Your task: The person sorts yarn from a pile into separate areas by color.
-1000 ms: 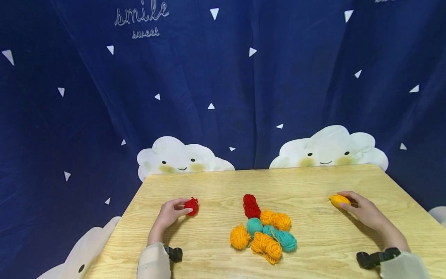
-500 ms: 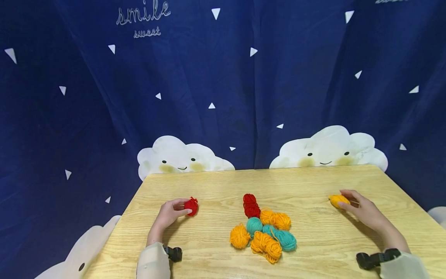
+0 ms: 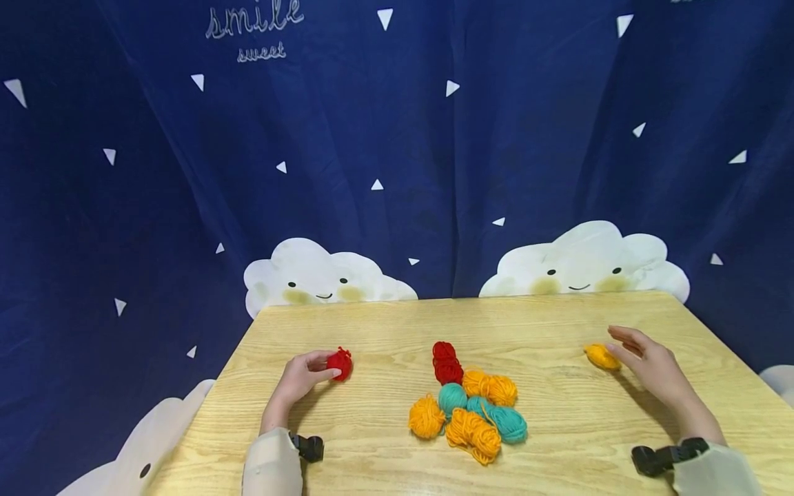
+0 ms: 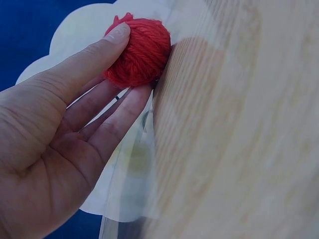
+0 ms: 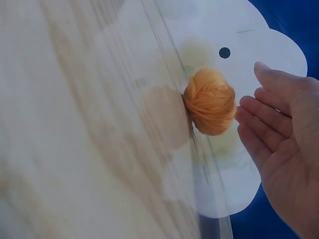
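Observation:
At the left of the table my left hand (image 3: 302, 377) pinches a small red yarn ball (image 4: 142, 52) between thumb and fingers; the ball touches the wood. On the right side, a yellow-orange yarn ball (image 5: 210, 102) sits on the table by itself. My right hand (image 3: 654, 365) is just beside that ball, thumb and fingers spread apart with nothing between them. In the right wrist view the fingertips (image 5: 244, 112) are very near the ball's side; whether they graze it I cannot tell.
Mid-table lies a cluster: a red skein (image 3: 448, 363), orange skeins (image 3: 490, 388), an orange ball (image 3: 426, 417), a teal ball (image 3: 453, 399) and a teal skein (image 3: 505, 421). A blue curtain (image 3: 397, 138) with white clouds hangs behind the wooden table (image 3: 372, 461).
My right hand has let go of the yellow-orange yarn ball, its fingers parting and drawing slightly back. The left hand keeps its grip on the red ball in the same place.

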The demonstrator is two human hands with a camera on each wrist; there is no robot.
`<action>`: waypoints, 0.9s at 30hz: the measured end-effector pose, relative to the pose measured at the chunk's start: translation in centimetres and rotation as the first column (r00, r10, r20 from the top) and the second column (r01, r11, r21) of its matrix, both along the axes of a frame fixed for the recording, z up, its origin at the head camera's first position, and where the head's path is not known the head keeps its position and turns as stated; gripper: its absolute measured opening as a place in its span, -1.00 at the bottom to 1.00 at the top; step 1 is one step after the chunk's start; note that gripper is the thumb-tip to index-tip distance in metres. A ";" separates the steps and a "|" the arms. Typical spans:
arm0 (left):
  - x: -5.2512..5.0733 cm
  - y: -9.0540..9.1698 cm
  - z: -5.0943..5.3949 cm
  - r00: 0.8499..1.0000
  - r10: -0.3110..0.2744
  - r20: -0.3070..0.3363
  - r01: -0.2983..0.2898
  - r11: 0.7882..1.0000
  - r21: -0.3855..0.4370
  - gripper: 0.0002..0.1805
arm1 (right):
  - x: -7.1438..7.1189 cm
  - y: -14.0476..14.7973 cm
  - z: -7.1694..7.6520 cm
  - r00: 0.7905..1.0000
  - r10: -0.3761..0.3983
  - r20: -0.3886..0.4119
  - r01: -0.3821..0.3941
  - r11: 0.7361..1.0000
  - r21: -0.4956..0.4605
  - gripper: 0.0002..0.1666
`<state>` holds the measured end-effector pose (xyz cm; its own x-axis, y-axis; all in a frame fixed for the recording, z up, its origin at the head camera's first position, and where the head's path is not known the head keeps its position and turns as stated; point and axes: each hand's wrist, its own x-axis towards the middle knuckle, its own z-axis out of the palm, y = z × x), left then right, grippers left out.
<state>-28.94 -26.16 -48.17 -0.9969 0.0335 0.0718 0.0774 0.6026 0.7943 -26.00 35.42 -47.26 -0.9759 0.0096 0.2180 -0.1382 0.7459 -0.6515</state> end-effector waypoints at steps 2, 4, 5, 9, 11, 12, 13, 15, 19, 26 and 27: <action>0.0 -0.1 -0.1 1.000 -0.004 -0.002 0.004 1.000 -0.001 -0.59 | 0.0 -0.1 0.1 1.000 0.008 -0.011 -0.008 1.000 0.000 -0.28; -0.1 -0.1 -0.1 1.000 -0.007 -0.004 0.007 1.000 -0.002 -0.59 | -0.1 -0.2 0.2 1.000 0.014 -0.017 -0.014 1.000 0.002 -0.30; -0.1 -0.1 -0.1 1.000 -0.008 -0.003 0.008 1.000 -0.003 -0.59 | -0.1 -0.3 0.2 1.000 0.022 -0.022 -0.022 1.000 0.000 -0.31; 0.0 -0.2 -0.1 1.000 -0.011 0.002 0.011 1.000 -0.002 -0.58 | -0.2 -0.9 0.3 0.998 0.051 -0.042 -0.051 0.999 -0.010 -0.36; 0.0 -0.1 -0.1 1.000 -0.008 0.006 0.008 1.000 0.000 -0.59 | -0.3 -1.2 0.2 0.995 0.073 -0.062 -0.074 0.997 -0.022 -0.39; 0.0 -0.1 -0.1 1.000 -0.009 0.004 0.009 1.000 -0.001 -0.58 | -0.4 -1.4 0.2 0.994 0.085 -0.069 -0.087 0.996 -0.030 -0.40; 0.0 -0.2 -0.1 1.000 -0.009 0.002 0.009 1.000 -0.005 -0.58 | -0.5 -1.6 0.2 0.992 0.096 -0.077 -0.099 0.994 -0.041 -0.42; 0.1 -0.2 -0.1 1.000 -0.016 -0.004 0.016 1.000 -0.014 -0.57 | -0.6 -2.0 0.1 0.989 0.121 -0.079 -0.126 0.990 -0.058 -0.43; 0.1 -0.2 0.0 1.000 -0.022 -0.004 0.022 1.000 -0.022 -0.57 | -0.7 -2.8 0.2 0.984 0.156 -0.083 -0.162 0.984 -0.072 -0.45; 0.1 -0.2 0.2 1.000 -0.015 0.006 0.015 1.000 -0.016 -0.58 | -0.8 -4.6 0.4 0.980 0.192 -0.045 -0.196 0.976 -0.095 -0.49; 0.1 -0.2 0.2 1.000 -0.013 0.009 0.014 1.000 -0.013 -0.58 | -0.9 -4.9 0.6 0.981 0.193 -0.035 -0.196 0.977 -0.087 -0.49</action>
